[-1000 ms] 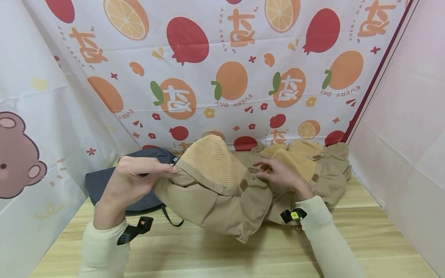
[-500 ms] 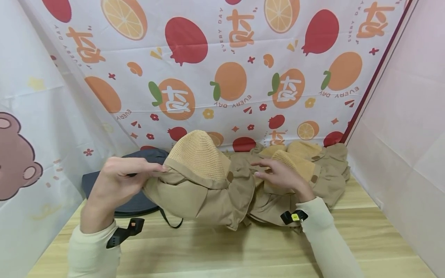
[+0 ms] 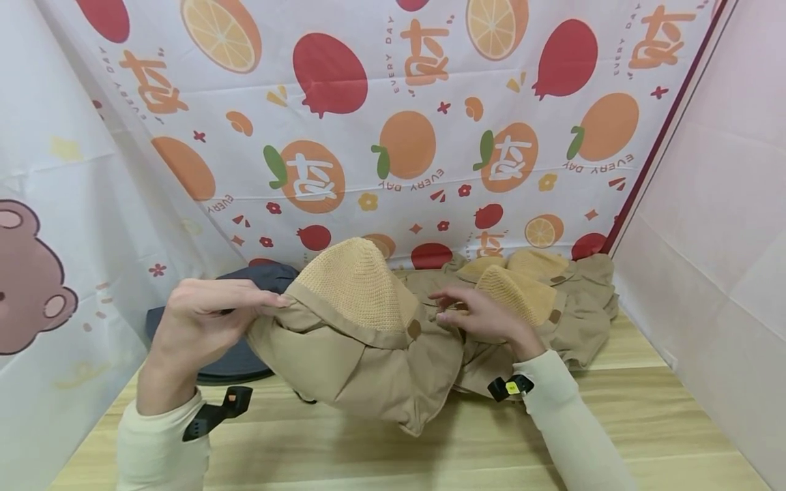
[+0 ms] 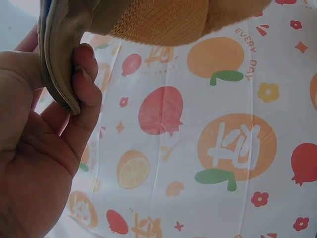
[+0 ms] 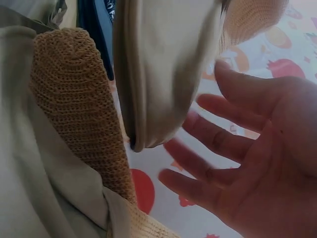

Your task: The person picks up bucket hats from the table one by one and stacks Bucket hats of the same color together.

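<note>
A tan cloth sun hat (image 3: 344, 368) with a yellow woven crown and a small brown patch is raised above the table in the head view. My left hand (image 3: 205, 317) pinches its brim at the left edge; in the left wrist view, thumb and fingers lie on both sides of the brim (image 4: 57, 59). My right hand (image 3: 482, 314) is at the hat's right side. In the right wrist view the right hand's fingers (image 5: 213, 139) are spread beside the hanging brim (image 5: 163, 74), without gripping it; whether they touch it is hard to tell.
More tan hats with woven crowns (image 3: 512, 293) lie piled at the back right. A dark navy hat (image 3: 236, 358) rests at the left, partly behind my left hand. Printed cloth (image 3: 405, 82) hangs behind the wooden table (image 3: 663, 423), with white cloth on both sides.
The hat and my left hand have moved left. The hat rose a little, then dipped again over the last half second. My right hand has shifted slightly left.
</note>
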`<move>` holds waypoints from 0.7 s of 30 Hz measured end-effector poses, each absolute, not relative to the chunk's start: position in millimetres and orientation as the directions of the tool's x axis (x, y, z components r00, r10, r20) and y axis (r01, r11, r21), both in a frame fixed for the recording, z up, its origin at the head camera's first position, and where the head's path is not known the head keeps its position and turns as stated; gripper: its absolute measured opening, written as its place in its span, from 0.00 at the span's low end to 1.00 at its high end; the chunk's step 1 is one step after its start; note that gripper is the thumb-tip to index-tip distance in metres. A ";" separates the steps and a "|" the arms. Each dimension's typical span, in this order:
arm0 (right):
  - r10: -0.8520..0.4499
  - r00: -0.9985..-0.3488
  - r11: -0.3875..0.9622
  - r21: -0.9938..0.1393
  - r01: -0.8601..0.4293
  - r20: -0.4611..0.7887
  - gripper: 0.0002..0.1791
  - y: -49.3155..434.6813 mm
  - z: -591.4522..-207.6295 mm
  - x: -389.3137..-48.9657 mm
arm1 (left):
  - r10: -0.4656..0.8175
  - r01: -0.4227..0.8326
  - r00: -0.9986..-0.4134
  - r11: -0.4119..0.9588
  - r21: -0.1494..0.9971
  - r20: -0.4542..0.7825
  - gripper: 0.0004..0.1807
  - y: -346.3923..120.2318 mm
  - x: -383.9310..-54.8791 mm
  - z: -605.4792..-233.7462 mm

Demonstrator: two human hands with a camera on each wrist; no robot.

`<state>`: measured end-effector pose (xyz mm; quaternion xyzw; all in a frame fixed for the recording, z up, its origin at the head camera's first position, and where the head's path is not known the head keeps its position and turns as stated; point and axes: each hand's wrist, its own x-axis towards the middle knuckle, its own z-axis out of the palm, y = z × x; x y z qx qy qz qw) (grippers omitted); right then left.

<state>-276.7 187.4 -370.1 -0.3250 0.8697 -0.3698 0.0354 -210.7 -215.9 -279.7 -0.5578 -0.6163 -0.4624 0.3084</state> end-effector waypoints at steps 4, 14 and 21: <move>-0.627 -0.766 0.522 -0.652 -0.549 0.142 0.19 190.9 -365.4 -273.7 | 0.376 0.973 -0.179 -0.070 0.220 0.909 0.09 -218.7 -207.3 -278.2; -0.708 -0.696 0.520 -0.576 -0.631 0.123 0.12 207.5 -347.3 -264.1 | 0.405 0.970 -0.239 0.056 0.237 0.882 0.12 -234.4 -208.1 -275.6; -0.677 -0.719 0.552 -0.539 -0.636 0.156 0.12 211.7 -341.7 -259.4 | 0.493 0.876 -0.462 0.385 0.291 0.738 0.25 -249.2 -208.4 -283.9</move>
